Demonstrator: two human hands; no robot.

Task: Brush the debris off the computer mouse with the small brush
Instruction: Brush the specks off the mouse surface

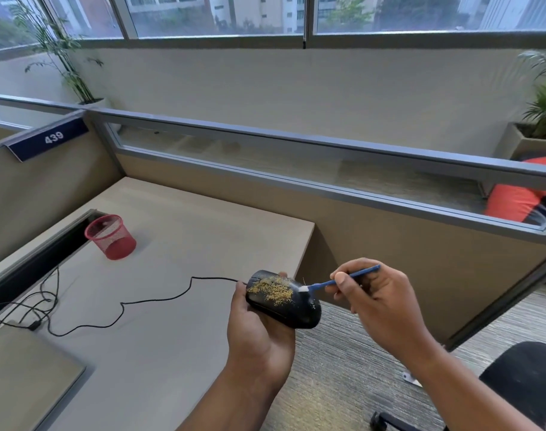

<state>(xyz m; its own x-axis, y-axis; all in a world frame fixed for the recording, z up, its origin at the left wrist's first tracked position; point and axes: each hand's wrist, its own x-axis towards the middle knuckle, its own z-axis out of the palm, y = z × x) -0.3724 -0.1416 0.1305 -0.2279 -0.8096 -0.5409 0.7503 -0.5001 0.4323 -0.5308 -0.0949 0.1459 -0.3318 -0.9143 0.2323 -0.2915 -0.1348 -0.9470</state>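
Note:
My left hand [259, 331] holds a black wired computer mouse [293, 309] up in the air past the desk's right edge, gripping it from below. Yellowish debris [273, 290] covers the top of the mouse. My right hand [380, 300] pinches a small brush with a thin blue handle [355, 275]. Its white bristle tip [303, 289] touches the mouse's top, at the right edge of the debris. The mouse's black cable [159, 298] runs left across the desk.
A beige desk [178, 353] lies at the left with a red mesh cup [111, 236] on it and tangled cables [35, 306] at its left. Cubicle partitions stand behind. A black chair [526, 374] is at the lower right over grey carpet.

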